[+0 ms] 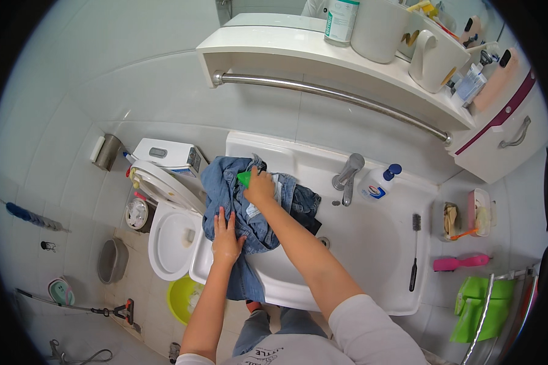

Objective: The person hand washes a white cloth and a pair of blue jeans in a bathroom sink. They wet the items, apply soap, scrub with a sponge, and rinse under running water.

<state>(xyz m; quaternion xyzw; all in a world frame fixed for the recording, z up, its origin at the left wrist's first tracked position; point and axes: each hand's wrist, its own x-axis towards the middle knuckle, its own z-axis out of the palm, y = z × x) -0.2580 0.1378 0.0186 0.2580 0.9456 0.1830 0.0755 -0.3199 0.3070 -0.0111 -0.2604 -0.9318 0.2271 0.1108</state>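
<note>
A bunched blue denim garment [223, 182] covers the left part of a white washbasin [370, 255], and one length of it hangs over the front rim. My right hand [260, 186] grips a small green object [244, 179] against the cloth; most of that object is hidden by the fingers, so its kind is unclear. Palm down with fingers apart, my left hand [226, 242] rests on the denim nearer to me. Darker folds of cloth [307, 205] reach towards the drain [323, 242].
A chrome faucet [348, 175] and a blue-capped pump bottle [378, 182] stand at the basin's back. A black-handled bottle brush [414, 253] lies on the right. The toilet [173, 242] adjoins on the left, above a yellow-green basin [179, 301]. A shelf [274, 43] with a metal rail [329, 93] overhangs.
</note>
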